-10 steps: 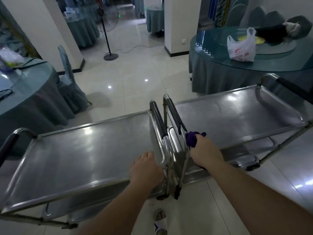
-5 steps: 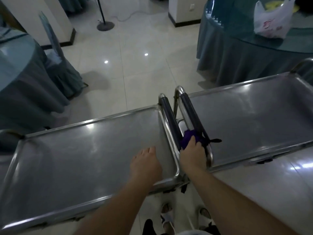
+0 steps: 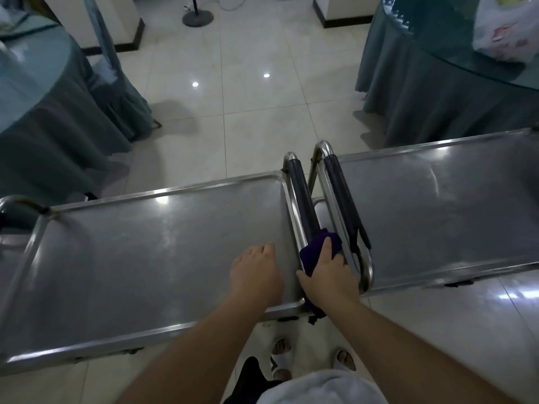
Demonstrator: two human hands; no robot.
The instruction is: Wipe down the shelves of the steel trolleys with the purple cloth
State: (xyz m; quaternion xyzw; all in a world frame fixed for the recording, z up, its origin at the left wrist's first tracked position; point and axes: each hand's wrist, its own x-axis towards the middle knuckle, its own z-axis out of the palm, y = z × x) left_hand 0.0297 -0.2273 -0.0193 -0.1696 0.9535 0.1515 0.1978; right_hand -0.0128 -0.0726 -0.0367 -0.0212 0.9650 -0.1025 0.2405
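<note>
Two steel trolleys stand end to end below me, the left trolley (image 3: 116, 258) and the right trolley (image 3: 452, 223), their dark padded handles side by side in the middle. My right hand (image 3: 328, 275) holds the purple cloth (image 3: 316, 252) in the gap between the handles, against the left trolley's right rim. A fold of the cloth hangs below my wrist. My left hand (image 3: 255, 275) rests palm down on the left trolley's top shelf near its right end, fingers loosely together, holding nothing.
Round tables draped in teal cloth stand at the left (image 3: 43, 112) and at the right (image 3: 437, 83), the right one with a white plastic bag (image 3: 507, 27) on its glass top. A fan base (image 3: 197, 17) stands on the tiled floor beyond. My sandalled feet (image 3: 309, 357) are just below the trolleys.
My view has tilted further down and closer to the trolleys. My right hand with the cloth has shifted slightly left, onto the left trolley's rim. My left hand stays on the shelf.
</note>
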